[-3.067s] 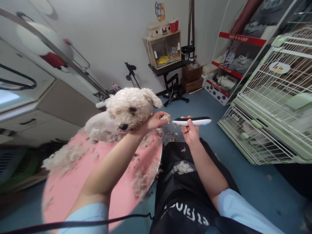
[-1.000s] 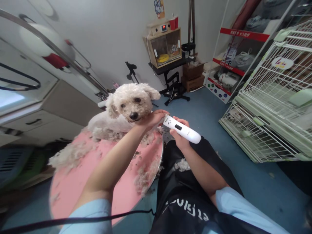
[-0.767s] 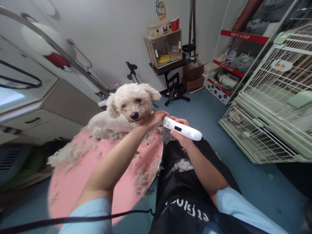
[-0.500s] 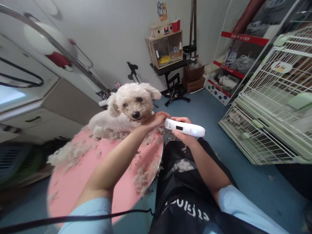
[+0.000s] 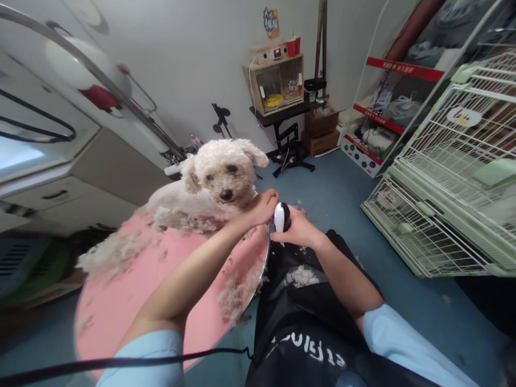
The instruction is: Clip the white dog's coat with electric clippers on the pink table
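A white curly-haired dog (image 5: 226, 166) lies at the far side of a round pink table (image 5: 161, 306), its head up and facing me. My left hand (image 5: 264, 207) is closed in front of its chest, at the table's right rim, around the dog's paw, which the fingers mostly hide. In my right hand (image 5: 300, 228) is a white and black hair clipper (image 5: 279, 216), seen nearly end-on with a small blue light. It stands steeply, right beside my left fingers; its blade end is hard to make out.
Cut fur (image 5: 116, 252) lies in clumps on the table, and more fur (image 5: 301, 276) rests on my black apron (image 5: 298, 322). A black cord (image 5: 133, 363) crosses low in front. Wire cages (image 5: 455, 177) stand right; a metal arm (image 5: 92, 70) curves over the left.
The clipper was level, then angled against my left fingers; now my right hand has turned it upright and brought it closer. The dog's head has lifted and turned toward me.
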